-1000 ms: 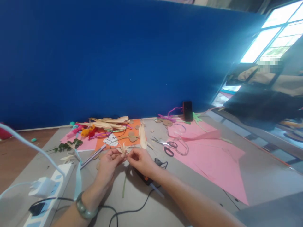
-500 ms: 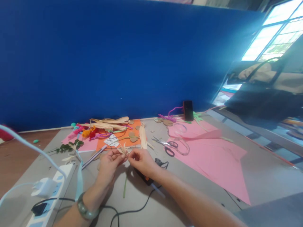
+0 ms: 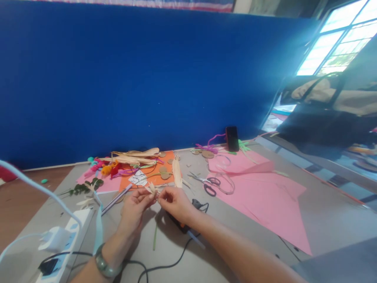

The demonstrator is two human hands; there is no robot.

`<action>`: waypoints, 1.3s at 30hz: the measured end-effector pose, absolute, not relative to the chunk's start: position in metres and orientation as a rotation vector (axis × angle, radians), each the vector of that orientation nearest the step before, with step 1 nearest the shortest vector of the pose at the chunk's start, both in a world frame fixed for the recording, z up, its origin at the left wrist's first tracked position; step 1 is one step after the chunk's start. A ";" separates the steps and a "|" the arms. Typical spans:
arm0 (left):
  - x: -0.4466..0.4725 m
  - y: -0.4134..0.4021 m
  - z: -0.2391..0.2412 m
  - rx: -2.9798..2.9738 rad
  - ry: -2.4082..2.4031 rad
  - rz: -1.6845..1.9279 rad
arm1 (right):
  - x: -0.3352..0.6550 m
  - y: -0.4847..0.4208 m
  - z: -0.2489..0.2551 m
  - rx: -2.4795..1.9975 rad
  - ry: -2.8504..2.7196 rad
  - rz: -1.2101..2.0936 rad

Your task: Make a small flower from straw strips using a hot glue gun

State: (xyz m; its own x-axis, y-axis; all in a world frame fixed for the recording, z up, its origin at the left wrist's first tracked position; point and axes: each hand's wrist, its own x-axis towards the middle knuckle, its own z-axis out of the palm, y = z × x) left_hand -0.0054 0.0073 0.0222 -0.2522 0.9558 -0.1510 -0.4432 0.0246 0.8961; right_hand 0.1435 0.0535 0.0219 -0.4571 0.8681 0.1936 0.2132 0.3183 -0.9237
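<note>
My left hand (image 3: 136, 205), with a bangle (image 3: 104, 261) on its wrist, pinches a small pale flower made of dried husk strips (image 3: 151, 188). Close against it, my right hand (image 3: 174, 202) is also closed, thumb and forefinger together at the flower's lower right side. Whatever lies between those fingertips is too small to make out. Under the right hand is a black glue gun (image 3: 178, 224), mostly covered, with a clear glue stick (image 3: 196, 239) poking out of its back end. A thin green strip (image 3: 154, 237) lies on the table below the hands.
Scissors (image 3: 207, 182) lie right of the hands beside pink paper (image 3: 262, 204). Dried husks (image 3: 137, 157) and orange paper (image 3: 153, 179) lie behind. A power strip (image 3: 78, 228) and cords stand at left. A phone (image 3: 232, 138) leans against the blue partition (image 3: 165, 78).
The husk flower has turned slightly in my fingers, its petals looking more bunched. Both hands stay together in nearly the same place. The view has shifted a little.
</note>
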 end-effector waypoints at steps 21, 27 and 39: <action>-0.006 0.007 0.023 0.738 0.964 1.536 | 0.146 0.039 0.038 -0.907 -1.897 1.061; -0.009 0.007 0.020 0.739 0.908 1.542 | 0.146 0.036 0.040 -0.913 -1.883 1.014; -0.008 0.005 0.029 0.704 0.879 1.529 | 0.148 0.036 0.041 -0.843 -1.931 0.889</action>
